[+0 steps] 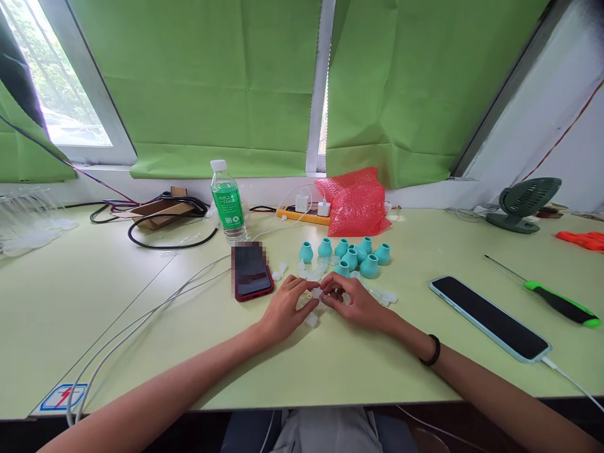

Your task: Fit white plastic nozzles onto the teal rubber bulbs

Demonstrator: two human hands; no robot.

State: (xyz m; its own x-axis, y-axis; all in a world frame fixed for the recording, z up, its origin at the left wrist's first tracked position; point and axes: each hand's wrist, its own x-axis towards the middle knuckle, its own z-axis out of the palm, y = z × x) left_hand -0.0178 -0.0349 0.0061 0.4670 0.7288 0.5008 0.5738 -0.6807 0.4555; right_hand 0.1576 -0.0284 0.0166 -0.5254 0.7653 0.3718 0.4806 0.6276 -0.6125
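My left hand [289,309] and my right hand [353,302] meet fingertip to fingertip low over the table. Between them is a small translucent white piece [316,293], pinched from both sides; its exact kind is too small to make out. Just below the fingers lies another whitish piece [312,320]. Several turquoise pear-shaped pots with open necks [369,266] stand in a cluster behind my right hand. Loose translucent plastic parts [387,297] lie around and partly under both hands. A phone in a red case [253,270] rests to the left of my left hand.
A water bottle [228,204], a power strip [304,215] and a pink bubble-wrap bag [356,204] stand along the back. Rightward are a light-blue phone [491,318], a screwdriver [561,302] and a green fan [526,201]. White cables [155,308] cross the left side of the table [198,352].
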